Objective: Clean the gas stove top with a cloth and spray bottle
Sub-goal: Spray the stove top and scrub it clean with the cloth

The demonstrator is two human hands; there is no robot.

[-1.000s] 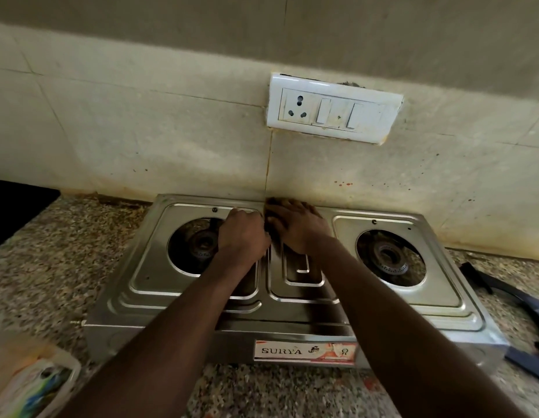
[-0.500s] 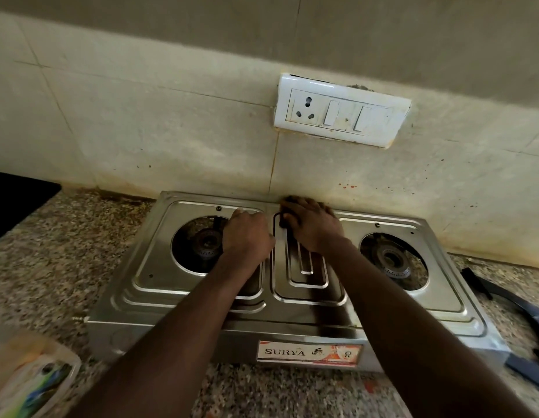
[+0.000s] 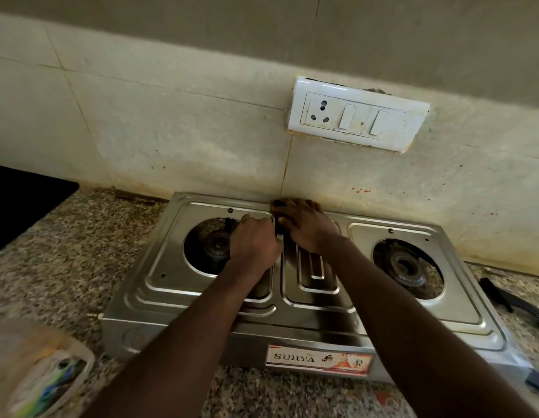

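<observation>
Hands held far forward, left hand [image 3: 256, 241] knuckles up, fingers curled under, right hand [image 3: 307, 226] palm down close beside

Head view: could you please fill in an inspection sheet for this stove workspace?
Surface: speckled granite counter; steel stove top shiny, no obvious grime.
Job's things: dark thing, maybe the cloth, under the right hand; spray bottle not seen.
Clutter: blurred plastic packet front left; black frame right of the stove.
Hands: left hand curled by the left burner, grip unclear; right hand flat at the back edge.
Cables: nothing seen.
Surroundings: switchboard above the stove; red specks on the tiles.
</observation>
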